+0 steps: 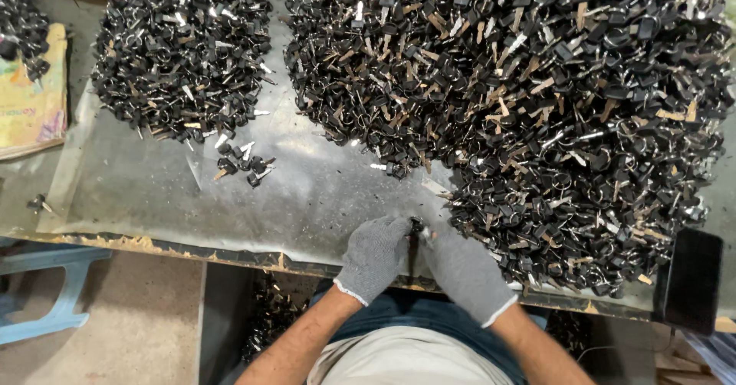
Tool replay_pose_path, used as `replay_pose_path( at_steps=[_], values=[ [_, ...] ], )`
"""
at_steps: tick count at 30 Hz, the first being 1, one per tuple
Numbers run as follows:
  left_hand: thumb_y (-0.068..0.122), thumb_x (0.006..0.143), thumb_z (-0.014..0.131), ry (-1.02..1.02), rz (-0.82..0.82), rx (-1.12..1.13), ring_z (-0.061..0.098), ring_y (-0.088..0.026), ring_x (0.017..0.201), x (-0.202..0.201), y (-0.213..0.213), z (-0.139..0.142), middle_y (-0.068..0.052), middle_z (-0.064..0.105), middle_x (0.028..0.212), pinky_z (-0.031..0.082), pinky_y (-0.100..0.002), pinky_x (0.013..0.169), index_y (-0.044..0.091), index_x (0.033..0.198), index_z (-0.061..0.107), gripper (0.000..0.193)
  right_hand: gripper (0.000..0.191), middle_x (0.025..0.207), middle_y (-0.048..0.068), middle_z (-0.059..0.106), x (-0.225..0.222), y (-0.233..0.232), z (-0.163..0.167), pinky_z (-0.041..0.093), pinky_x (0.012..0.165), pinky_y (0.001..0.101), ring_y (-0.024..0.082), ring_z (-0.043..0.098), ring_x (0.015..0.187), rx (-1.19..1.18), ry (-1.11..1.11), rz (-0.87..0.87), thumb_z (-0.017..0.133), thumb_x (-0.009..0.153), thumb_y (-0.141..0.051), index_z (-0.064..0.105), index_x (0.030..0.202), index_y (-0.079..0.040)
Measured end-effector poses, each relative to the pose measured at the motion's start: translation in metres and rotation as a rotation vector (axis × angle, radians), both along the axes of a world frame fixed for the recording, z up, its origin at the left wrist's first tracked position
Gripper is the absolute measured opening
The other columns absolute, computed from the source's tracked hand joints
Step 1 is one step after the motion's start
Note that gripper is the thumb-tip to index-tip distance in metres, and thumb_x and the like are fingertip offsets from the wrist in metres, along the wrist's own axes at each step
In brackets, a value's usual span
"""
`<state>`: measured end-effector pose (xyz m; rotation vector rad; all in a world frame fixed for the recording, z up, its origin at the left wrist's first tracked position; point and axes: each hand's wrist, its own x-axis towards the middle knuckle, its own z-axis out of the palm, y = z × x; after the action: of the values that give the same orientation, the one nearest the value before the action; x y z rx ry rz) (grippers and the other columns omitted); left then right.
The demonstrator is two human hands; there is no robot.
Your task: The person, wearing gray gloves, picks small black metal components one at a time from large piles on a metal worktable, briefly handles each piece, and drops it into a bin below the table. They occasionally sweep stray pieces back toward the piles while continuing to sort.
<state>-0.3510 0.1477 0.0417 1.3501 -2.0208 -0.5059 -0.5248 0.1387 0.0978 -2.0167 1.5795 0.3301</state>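
Both gloved hands, left hand [374, 253] and right hand [460, 266], pinch one small black-headed key [416, 229] just beside the big key pile [537, 109], probably light, stiff, easiest gripped by its head.

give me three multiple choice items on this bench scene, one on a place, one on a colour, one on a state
1. Where does the biggest heap of keys lie?
A. on the right side of the table
B. on the floor
C. on the blue stool

2. What colour are the gloves on the left hand and right hand?
A. red
B. grey
C. yellow

3. How do the two hands stand?
A. far apart
B. close together on one small dark piece
C. resting in the lap

Answers: 1 A, the heap fills the table's right; 2 B, both gloves are grey knit; 3 B, the fingertips meet at the piece by the table edge.
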Motion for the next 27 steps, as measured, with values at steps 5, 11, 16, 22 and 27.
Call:
replay_pose_path(
  at_steps=[5,11,16,22,27],
  values=[
    [0.008,0.085,0.067,-0.006,-0.031,0.045,0.067,-0.038,0.089,-0.001,0.000,-0.001,-0.017,0.069,0.094,0.054,-0.049,0.079,0.005,0.108,0.066,0.023,0.034,0.084,0.019,0.074,-0.005,0.000,-0.012,0.059,0.059,0.0450,0.033,0.074,0.070,-0.219,-0.026,0.073,0.057,0.102,-0.027,0.054,0.123,0.000],
    [0.003,0.081,0.064,0.051,0.021,0.084,0.067,-0.036,0.089,0.000,0.006,0.001,-0.014,0.068,0.093,0.055,-0.046,0.080,0.005,0.126,0.063,0.046,0.025,0.124,0.028,0.075,-0.009,0.014,-0.027,0.052,0.048,0.0437,0.031,0.074,0.074,-0.748,-0.174,0.333,0.065,0.085,-0.023,0.058,0.104,-0.009],
    [0.002,0.084,0.064,0.006,-0.006,-0.056,0.068,-0.034,0.088,-0.004,0.008,0.001,-0.013,0.068,0.093,0.055,-0.044,0.079,0.011,0.123,0.067,0.040,0.022,0.082,0.015,0.074,0.008,0.004,0.000,0.060,0.064,0.0435,0.029,0.073,0.073,-0.183,0.147,0.163,0.056,0.097,-0.022,0.058,0.110,-0.003],
    [0.009,0.082,0.068,0.044,0.085,-0.001,0.068,-0.033,0.083,-0.004,0.013,0.005,-0.012,0.067,0.088,0.054,-0.046,0.073,0.001,0.121,0.063,0.040,0.046,0.087,0.014,0.070,0.003,-0.012,0.015,0.060,0.064,0.0426,0.031,0.073,0.072,0.148,-0.075,-0.099,0.053,0.105,-0.027,0.038,0.144,-0.008],
    [0.014,0.080,0.072,-0.049,0.142,0.033,0.068,-0.033,0.078,-0.008,0.014,0.006,-0.011,0.067,0.082,0.052,-0.047,0.067,0.010,0.093,0.067,0.015,0.062,0.099,0.024,0.069,-0.010,0.013,-0.005,0.056,0.069,0.0512,0.039,0.071,0.076,-0.338,-0.156,0.106,0.062,0.088,-0.011,0.038,0.143,0.003]
  ],
)
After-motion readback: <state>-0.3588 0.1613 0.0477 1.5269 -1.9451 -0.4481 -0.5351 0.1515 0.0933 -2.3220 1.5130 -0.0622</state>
